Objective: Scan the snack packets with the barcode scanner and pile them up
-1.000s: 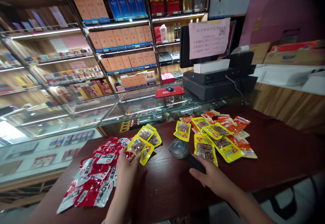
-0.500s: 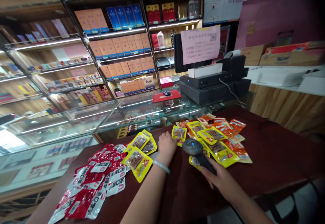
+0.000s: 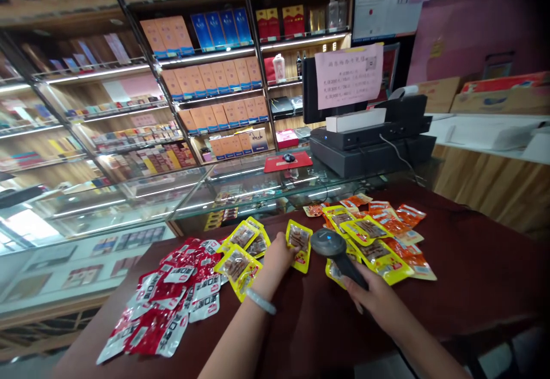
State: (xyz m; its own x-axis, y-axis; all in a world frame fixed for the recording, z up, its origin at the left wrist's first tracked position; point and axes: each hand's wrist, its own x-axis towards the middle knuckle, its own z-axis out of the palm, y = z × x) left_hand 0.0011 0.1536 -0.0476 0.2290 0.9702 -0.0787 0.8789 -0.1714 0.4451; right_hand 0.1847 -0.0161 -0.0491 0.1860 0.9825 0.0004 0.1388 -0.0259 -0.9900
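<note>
My left hand (image 3: 278, 254) grips the near-left edge of a yellow snack packet (image 3: 299, 240) with a clear window. In my right hand (image 3: 368, 294) is a black barcode scanner (image 3: 330, 245), its head a short way right of that packet. More yellow snack packets (image 3: 368, 229) lie under and beyond the scanner, partly over orange snack packets (image 3: 410, 215). Left of my left hand rests a small group of yellow packets (image 3: 237, 265). Beside these spreads a heap of red and white packets (image 3: 165, 299). The fingertips of my left hand are partly hidden.
A dark red cloth (image 3: 309, 316) covers the table. Behind it stand a glass display counter (image 3: 240, 187), a red mat (image 3: 287, 162) with a mouse, and a cash register (image 3: 369, 150) with a monitor. Shelves of boxed goods (image 3: 215, 115) line the back wall.
My left hand has drawn the yellow packet slightly left, away from the right-hand pile, and it now stands more upright. The scanner remains in my right hand. The view has shifted slightly.
</note>
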